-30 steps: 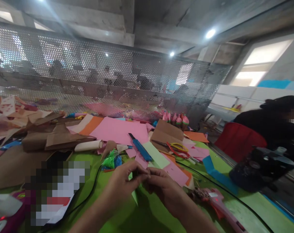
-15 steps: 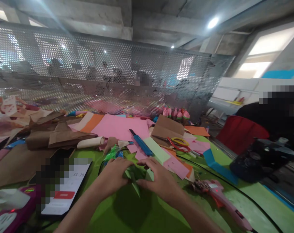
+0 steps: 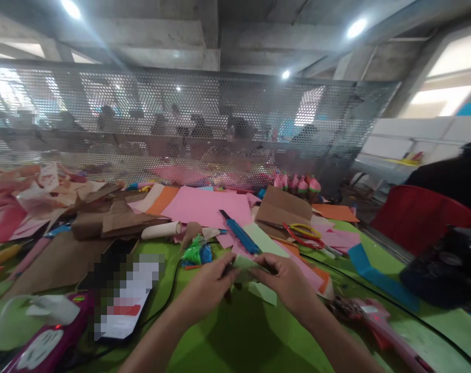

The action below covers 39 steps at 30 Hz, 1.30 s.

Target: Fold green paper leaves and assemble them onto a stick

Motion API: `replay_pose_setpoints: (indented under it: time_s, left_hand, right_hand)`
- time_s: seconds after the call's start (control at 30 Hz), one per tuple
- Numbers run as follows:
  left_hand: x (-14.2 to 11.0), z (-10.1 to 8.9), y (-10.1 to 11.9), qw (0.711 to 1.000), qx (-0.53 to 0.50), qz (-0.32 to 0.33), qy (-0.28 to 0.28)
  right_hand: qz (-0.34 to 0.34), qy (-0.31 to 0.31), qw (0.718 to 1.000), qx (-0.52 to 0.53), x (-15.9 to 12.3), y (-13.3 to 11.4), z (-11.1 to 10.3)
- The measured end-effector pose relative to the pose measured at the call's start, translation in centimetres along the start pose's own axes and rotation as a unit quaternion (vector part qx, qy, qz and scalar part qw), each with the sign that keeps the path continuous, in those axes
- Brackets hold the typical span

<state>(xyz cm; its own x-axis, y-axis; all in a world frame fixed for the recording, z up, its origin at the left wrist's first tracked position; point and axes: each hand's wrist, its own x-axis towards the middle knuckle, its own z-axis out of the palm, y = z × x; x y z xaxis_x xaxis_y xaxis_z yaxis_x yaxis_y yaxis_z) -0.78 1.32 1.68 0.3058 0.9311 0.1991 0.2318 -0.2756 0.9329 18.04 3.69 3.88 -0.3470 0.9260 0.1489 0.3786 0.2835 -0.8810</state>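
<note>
- The left hand pinches one end of a small, pale green, folded paper piece, thumb and fingers nearly together.
- The right hand grips the other end, its fingers curled and the thumb pressed in; the paper spans the gap between the hands, above the green-topped desk, with a pale green flap showing below.
- To the left lie a purple plastic power strip with a white plug in it and a flat phone with a lit screen, partly blurred out.
- To the right rests a pink plastic glue gun.
- Just beyond the hands, a blue utility knife lies aslant, its tip over a large pink paper sheet.
- Right of the knife are red-and-yellow-handled scissors near a creased brown paper sheet.
- Farther back stand small pink-topped cones, before a perforated metal screen.
- At far right, a red chair stands beside a person in black.
</note>
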Motion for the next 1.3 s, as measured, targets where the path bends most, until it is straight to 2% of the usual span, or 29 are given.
replay_pose_setpoints:
  time_s: [0.07,0.2,0.37,0.53,0.67,0.77,0.93,1.1,1.3]
  left_hand:
    - [0.1,0.2,-0.2,1.0,0.004,-0.009,0.0]
    - [0.3,0.2,-0.3,0.999,-0.005,-0.014,0.039]
    - [0.5,1.3,-0.1,0.997,-0.04,-0.011,0.07]
    - [0.4,3.4,0.4,0.986,-0.135,0.008,0.095]
    - [0.5,4.3,0.5,0.969,-0.208,-0.04,0.126]
    - [0.7,4.3,0.4,0.96,-0.229,-0.069,0.148]
    - [0.7,3.9,0.0,0.956,-0.211,-0.079,0.187]
    - [0.7,4.0,-0.5,0.935,-0.25,-0.115,0.223]
    - [0.6,3.6,-1.1,0.947,-0.203,-0.116,0.22]
  right_hand:
    - [0.007,0.009,1.0,0.017,0.2,0.1,-0.1]
    - [0.023,-0.011,0.997,0.07,0.4,-0.2,-0.2]
    - [0.034,-0.006,0.997,0.069,0.5,-0.4,-0.4]
    - [0.04,-0.012,0.997,0.066,0.4,-0.1,-0.7]
    - [0.02,-0.033,0.996,0.076,0.4,0.1,-0.4]
    - [0.011,-0.036,0.997,0.072,0.5,0.4,-0.3]
    - [0.025,0.01,0.998,0.05,0.5,0.5,-0.5]
    - [0.02,0.027,0.997,0.069,0.2,0.3,-0.4]
    - [0.003,0.023,0.996,0.081,-0.1,0.5,-0.1]
